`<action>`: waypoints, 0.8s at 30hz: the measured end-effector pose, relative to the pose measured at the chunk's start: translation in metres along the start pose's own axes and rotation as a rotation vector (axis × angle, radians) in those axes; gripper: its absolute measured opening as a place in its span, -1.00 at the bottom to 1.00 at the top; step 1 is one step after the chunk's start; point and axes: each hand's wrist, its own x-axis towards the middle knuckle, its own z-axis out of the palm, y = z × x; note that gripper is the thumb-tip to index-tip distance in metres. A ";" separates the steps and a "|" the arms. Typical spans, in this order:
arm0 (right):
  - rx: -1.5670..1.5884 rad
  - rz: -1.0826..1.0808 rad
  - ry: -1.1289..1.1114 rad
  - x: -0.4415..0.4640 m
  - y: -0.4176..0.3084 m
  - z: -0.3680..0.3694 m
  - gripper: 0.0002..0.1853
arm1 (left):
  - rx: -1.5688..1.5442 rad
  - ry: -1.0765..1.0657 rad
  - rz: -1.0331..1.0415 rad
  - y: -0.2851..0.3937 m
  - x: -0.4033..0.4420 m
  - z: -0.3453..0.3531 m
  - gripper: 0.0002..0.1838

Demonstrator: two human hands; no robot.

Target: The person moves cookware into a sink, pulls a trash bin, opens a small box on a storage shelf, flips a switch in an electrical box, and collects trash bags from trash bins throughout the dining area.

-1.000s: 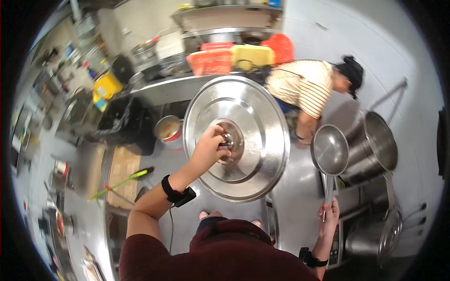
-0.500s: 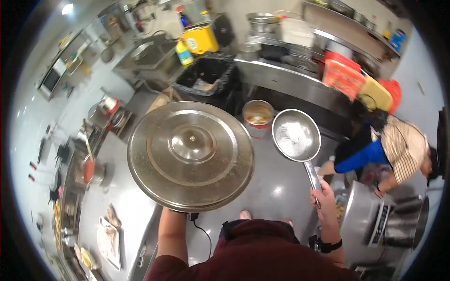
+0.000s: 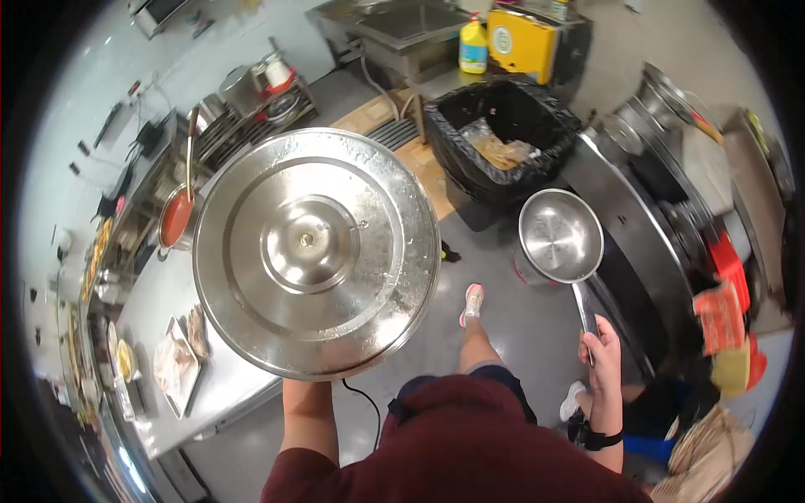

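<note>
While the just-flipped round silver metal lid (image 3: 306, 251) hides left fingers' state, right fingers (image 3: 605, 328) clasp a long-handled silver pan (image 3: 561, 235), both seemingly busy.

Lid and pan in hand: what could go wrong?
The broad lid hides the left hand and part of the table, so it might bump something unseen. The right hand holds the pan, so it couldn't easily steady a slipping lid. Apparent droplets could wet the floor.
</note>
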 end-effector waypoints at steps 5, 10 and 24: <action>-0.058 0.022 -0.137 0.163 -0.044 0.018 -0.63 | -0.044 0.114 0.088 0.004 0.073 0.054 -0.76; -0.153 0.023 -0.219 0.276 -0.104 0.053 -0.65 | -0.087 0.185 0.146 0.020 0.125 0.094 -0.76; 0.000 0.188 -0.378 0.469 -0.134 0.155 -0.77 | -0.155 0.265 0.194 0.060 0.280 0.120 -0.75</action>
